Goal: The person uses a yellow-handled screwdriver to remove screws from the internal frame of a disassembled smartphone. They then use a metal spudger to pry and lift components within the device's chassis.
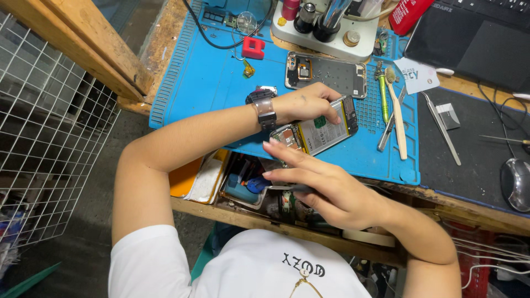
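Phone (323, 132): your left hand (312, 105) presses it, fingers together; slipping could skid it off the blue mat (215, 88).
Right hand (326, 190): fingers spread, pinching a dark tool; prying risks puncturing the battery.

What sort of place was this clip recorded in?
Probably a phone repair bench: an opened phone lies on a blue work mat, a removed back frame beside it, with tweezers and a microscope base nearby.

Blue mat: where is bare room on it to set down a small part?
The blue mat is bare on its left half, between the red block and the left hand. It is crowded on the right, by the opened phone, back cover and brush.
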